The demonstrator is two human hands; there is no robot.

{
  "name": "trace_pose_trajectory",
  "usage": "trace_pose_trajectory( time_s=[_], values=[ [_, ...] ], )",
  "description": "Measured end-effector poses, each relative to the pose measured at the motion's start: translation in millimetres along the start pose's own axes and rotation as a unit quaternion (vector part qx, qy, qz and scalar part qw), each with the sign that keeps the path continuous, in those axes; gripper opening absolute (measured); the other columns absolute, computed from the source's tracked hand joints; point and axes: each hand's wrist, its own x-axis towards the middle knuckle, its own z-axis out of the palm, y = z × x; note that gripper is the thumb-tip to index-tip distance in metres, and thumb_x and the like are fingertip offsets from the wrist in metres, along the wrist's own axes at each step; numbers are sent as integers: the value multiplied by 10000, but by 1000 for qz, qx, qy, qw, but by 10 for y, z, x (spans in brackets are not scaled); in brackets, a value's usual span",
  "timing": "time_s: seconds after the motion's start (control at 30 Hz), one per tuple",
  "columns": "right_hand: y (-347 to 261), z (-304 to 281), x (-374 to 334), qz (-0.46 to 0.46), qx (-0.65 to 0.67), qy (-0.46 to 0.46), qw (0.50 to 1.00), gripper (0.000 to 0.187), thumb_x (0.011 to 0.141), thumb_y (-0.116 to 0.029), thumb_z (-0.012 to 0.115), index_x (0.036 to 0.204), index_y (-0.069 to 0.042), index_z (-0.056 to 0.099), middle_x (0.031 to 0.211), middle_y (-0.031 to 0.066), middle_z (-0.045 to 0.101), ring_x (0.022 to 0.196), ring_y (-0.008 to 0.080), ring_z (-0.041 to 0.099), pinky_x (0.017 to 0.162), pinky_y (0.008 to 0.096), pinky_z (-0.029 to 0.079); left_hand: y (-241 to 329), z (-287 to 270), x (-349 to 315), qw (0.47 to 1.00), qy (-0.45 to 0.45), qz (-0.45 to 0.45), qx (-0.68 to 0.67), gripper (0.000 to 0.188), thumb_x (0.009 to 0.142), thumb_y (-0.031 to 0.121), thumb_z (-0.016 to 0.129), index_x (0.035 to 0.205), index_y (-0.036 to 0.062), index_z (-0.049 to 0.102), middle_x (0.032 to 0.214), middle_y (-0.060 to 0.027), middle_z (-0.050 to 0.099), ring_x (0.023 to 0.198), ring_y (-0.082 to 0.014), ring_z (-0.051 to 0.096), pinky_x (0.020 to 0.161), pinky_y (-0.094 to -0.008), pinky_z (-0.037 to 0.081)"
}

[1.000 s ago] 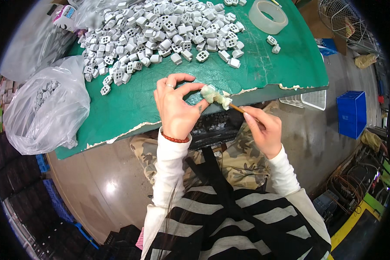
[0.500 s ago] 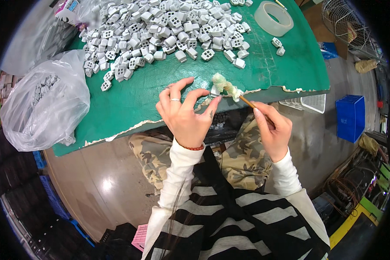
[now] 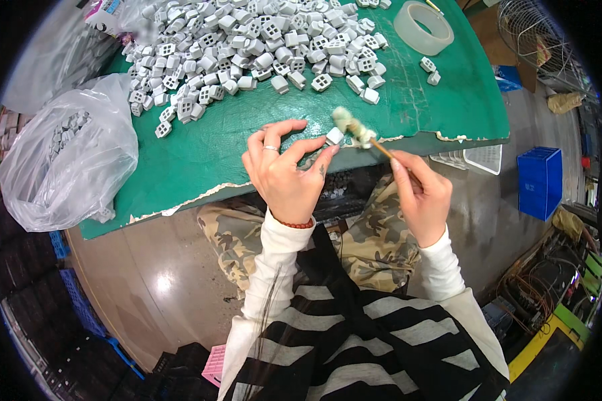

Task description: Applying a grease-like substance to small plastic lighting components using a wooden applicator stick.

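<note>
Head view: left hand (image 3: 284, 175) pinches grey block (image 3: 334, 136), grip narrowed to its width; right hand (image 3: 424, 197) closed on wad-tipped stick (image 3: 382, 149). Probably best: block steady, light strokes.

A wide camera worn on the head looks down from close by at the left hand (image 3: 286, 175), right hand (image 3: 425, 200) and green table (image 3: 180, 175).
</note>
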Motion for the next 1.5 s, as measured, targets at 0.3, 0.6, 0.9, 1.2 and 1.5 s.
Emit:
trace_pose_trajectory(
  time_s=[0.3,0.6,0.9,1.2,1.5],
  values=[
    [151,-34,-126,-39,23,16,999,149,840,-44,636,983,-17,668,721,91,660,505,117,555,480,230,415,11,18,9,1000,-2,7,0,200,556,204,829,727,163,735,951,39,624,947,-218,503,798,-349,375],
    [239,22,-176,12,86,-9,996,137,873,-62,612,999,-16,645,683,51,612,535,37,479,487,196,376,33,-8,27,1000,1,21,22,229,564,238,831,741,165,705,966,27,608,949,-224,502,800,-350,370],
    [386,62,113,60,217,104,969,153,927,-90,559,1027,15,610,644,-89,431,564,-4,309,488,187,205,95,-11,-12,995,13,93,-34,274,567,167,815,794,141,664,981,-16,601,930,-251,516,800,-374,397],
    [442,110,276,76,220,113,966,149,928,-97,561,1023,11,599,574,-108,365,520,-5,252,473,209,168,-294,-51,-884,969,-200,115,-94,277,601,74,782,838,66,639,913,-65,628,746,-243,597,635,-327,479],
    [377,6,-19,137,355,157,912,108,926,-63,552,1011,1,574,729,-84,493,620,-21,361,537,152,244,473,191,25,992,-8,80,-92,310,633,59,786,823,56,542,829,-65,594,744,-265,528,649,-357,417]
  ],
)
